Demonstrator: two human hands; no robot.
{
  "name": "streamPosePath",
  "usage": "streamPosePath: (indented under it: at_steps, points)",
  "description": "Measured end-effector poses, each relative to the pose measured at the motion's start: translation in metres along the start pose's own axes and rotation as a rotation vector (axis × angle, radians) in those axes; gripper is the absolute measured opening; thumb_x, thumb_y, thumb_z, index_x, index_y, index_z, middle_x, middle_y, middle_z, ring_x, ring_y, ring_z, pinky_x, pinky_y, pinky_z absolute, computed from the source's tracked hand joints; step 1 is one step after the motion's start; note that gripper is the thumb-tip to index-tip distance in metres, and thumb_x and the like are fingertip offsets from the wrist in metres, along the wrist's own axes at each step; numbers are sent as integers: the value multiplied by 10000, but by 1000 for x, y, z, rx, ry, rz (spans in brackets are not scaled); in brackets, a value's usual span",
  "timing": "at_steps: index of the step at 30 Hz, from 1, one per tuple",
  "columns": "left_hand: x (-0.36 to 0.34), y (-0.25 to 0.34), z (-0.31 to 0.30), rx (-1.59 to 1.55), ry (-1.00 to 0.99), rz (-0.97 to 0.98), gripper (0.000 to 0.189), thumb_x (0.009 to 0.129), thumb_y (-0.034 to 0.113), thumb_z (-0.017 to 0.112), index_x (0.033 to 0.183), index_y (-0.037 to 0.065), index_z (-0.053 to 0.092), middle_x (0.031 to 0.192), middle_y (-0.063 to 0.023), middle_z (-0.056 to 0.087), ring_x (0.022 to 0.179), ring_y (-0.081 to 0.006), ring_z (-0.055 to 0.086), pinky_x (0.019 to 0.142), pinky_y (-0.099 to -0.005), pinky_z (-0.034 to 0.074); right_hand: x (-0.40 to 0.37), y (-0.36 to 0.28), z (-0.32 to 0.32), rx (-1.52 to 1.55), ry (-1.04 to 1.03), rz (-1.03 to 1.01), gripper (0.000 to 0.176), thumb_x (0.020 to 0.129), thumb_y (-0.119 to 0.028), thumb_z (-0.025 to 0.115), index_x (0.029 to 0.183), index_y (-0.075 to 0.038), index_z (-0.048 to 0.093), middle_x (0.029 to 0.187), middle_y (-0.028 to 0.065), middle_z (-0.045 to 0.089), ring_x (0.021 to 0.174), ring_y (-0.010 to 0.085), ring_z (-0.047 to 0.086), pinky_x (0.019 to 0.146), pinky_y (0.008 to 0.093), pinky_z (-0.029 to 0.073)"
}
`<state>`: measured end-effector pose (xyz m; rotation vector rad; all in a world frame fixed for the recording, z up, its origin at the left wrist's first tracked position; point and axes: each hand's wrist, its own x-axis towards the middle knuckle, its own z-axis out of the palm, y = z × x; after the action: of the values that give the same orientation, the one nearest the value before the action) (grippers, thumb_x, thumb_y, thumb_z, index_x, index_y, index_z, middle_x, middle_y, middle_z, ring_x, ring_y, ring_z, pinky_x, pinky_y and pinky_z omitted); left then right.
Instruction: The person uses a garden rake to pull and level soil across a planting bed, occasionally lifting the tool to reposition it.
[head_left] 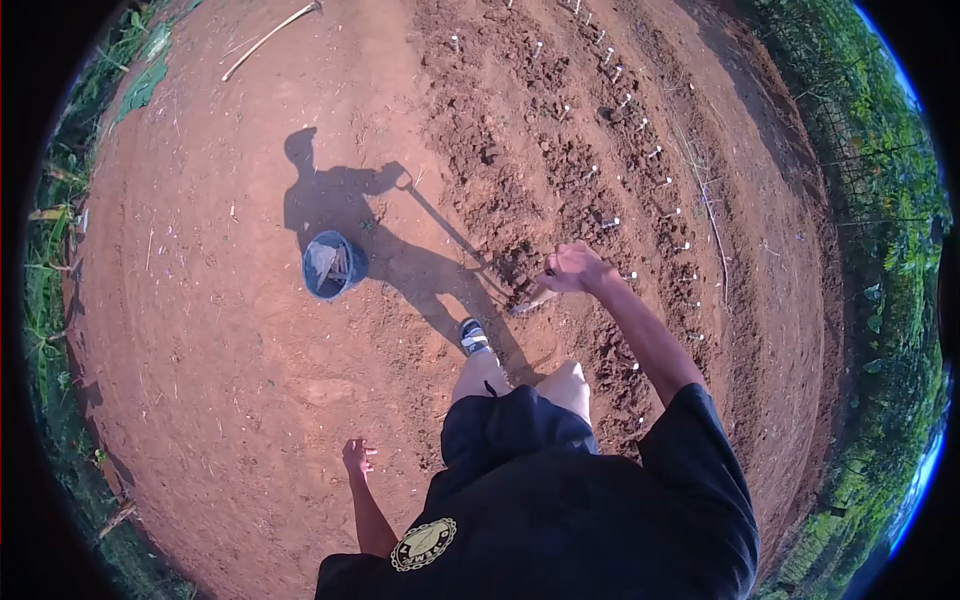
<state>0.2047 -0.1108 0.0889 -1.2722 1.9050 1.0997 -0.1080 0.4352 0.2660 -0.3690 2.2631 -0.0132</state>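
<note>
My right hand (577, 268) is closed round the top of an upright spade (537, 298); the handle is mostly hidden under the hand, but its shadow shows a D-shaped grip and a long shaft. The spade's lower end meets the soil at the near end of a dug row (515, 265). My left hand (358, 456) hangs free at my side, fingers loosely apart and holding nothing. My shoe (473, 336) stands on the ground just left of the spade.
A blue bucket (335, 265) with greyish pieces inside stands ahead to the left. Several white-topped stakes (612, 222) line the dug rows on the right. A long-handled tool (268, 40) lies at the far left. Green plants (890, 230) border both sides.
</note>
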Motion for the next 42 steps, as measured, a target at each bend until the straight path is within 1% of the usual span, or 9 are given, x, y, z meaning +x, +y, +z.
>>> streamPosePath:
  at_steps: [8, 10, 20, 24, 28, 30, 35, 39, 42]
  points:
    - [0, 5, 18, 161, -237, -54, 298, 887, 315, 422, 1111, 127, 479, 818, -84, 664, 506, -167, 491, 485, -355, 500, -11, 18, 17, 144, -20, 171, 576, 832, -536, 331, 739, -10, 545, 759, 150, 562, 710, 236, 529, 702, 375, 427]
    - [11, 16, 22, 138, -219, -32, 286, 897, 290, 420, 1111, 108, 476, 804, -101, 661, 536, -199, 576, 467, -364, 517, 2, 30, 56, 52, 155, 187, 519, 822, -503, 367, 997, -78, 608, 984, 196, 577, 942, 280, 550, 870, 387, 407]
    - [10, 97, 41, -120, -120, 242, 257, 898, 307, 435, 1073, 125, 486, 798, -111, 650, 430, -172, 542, 344, -299, 457, 16, 24, 143, 288, 158, 275, 500, 787, -487, 435, 991, -72, 626, 1072, 245, 548, 1033, 358, 519, 919, 405, 394]
    - [-27, 151, 84, -159, -144, 404, 302, 879, 347, 464, 1055, 106, 510, 779, -100, 637, 437, -154, 546, 353, -278, 452, 4, 17, 100, 195, 140, 186, 454, 819, -442, 406, 954, -76, 638, 824, 200, 610, 852, 322, 570, 776, 413, 441]
    - [-65, 188, 141, -175, -205, 461, 345, 873, 374, 477, 1054, 83, 513, 783, -90, 631, 465, -150, 561, 388, -256, 457, -49, 28, 50, 243, 426, 192, 455, 829, -435, 418, 946, -59, 646, 637, 149, 563, 639, 206, 505, 672, 415, 415]
    - [-95, 208, 173, -162, -302, 510, 345, 881, 371, 466, 1100, 105, 497, 874, -100, 619, 519, -147, 573, 465, -254, 471, -84, 32, 25, 250, 616, 165, 497, 821, -439, 419, 660, -7, 601, 516, 143, 516, 529, 244, 500, 602, 417, 417]
    - [-178, 252, 266, -17, -618, 655, 468, 902, 414, 417, 1260, 113, 394, 1102, -116, 545, 822, -185, 585, 740, -311, 470, -196, 22, -38, 176, 685, 87, 466, 797, -409, 441, 634, -11, 617, 430, 102, 483, 430, 233, 483, 514, 388, 426]
    - [-228, 262, 331, -347, -872, 542, 486, 927, 406, 356, 1327, 136, 299, 1255, -141, 431, 1042, -236, 514, 829, -339, 439, -214, 23, -27, 111, 743, -63, 427, 779, -358, 443, 607, -13, 626, 337, 29, 399, 292, 190, 381, 353, 323, 356]
    - [-222, 235, 366, -406, -788, 451, 482, 937, 383, 329, 1347, 144, 248, 1298, -144, 385, 1088, -254, 489, 861, -365, 423, -164, 22, 25, 69, 718, 11, 451, 788, -371, 444, 578, -10, 613, 365, 60, 451, 330, 210, 464, 382, 349, 391]
